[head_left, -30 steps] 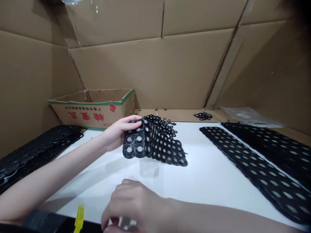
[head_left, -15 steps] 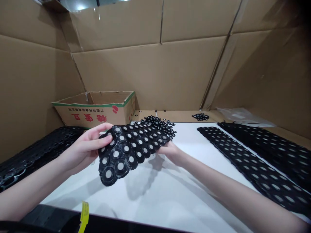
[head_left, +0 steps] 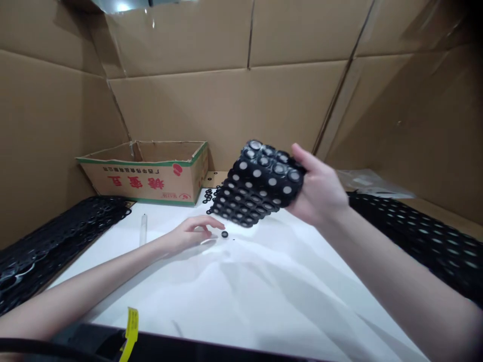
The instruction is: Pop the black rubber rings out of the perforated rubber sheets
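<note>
My right hand [head_left: 320, 188] grips one end of a black sheet [head_left: 251, 188] dotted with pale round spots. The sheet is raised over the white table surface [head_left: 241, 291], its far part hanging down to the left. My left hand [head_left: 194, 231] is low over the table with its fingers apart and nothing between them. Just beyond its fingertips lies one small black ring [head_left: 225, 234]. Behind the sheet, small black rings [head_left: 208, 195] are scattered, most of them hidden by it.
A cardboard box [head_left: 143, 176] stands at the back left. Black sheets lie stacked at the left [head_left: 49, 236] and right [head_left: 418, 236]. A clear plastic bag [head_left: 373, 183] is at the back right. A clear strip [head_left: 143, 229] lies beside my left forearm.
My left hand has let go of the sheet and moved down to the table. My right hand has lifted the sheet up and to the right. The nearer right-hand sheet is no longer seen.
</note>
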Demonstrator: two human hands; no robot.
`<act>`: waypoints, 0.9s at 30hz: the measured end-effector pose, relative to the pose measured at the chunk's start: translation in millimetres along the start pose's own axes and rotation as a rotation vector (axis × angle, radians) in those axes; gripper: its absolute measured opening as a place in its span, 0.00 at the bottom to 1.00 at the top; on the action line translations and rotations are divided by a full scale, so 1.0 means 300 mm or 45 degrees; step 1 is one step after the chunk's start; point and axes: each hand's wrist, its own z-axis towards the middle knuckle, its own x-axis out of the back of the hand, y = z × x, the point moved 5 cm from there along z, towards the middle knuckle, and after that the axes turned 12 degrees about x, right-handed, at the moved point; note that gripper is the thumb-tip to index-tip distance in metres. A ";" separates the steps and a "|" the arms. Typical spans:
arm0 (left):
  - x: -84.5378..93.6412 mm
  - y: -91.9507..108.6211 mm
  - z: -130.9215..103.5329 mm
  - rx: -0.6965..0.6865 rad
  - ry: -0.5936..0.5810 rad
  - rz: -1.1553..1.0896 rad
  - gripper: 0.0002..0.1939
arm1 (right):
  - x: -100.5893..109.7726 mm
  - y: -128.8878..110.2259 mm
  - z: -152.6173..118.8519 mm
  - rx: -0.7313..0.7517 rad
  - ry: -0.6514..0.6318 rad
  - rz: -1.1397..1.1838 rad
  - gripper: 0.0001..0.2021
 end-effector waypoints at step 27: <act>-0.541 0.224 -0.002 -0.358 -0.422 0.806 0.40 | 0.173 -0.221 -0.021 0.274 0.403 -0.223 0.30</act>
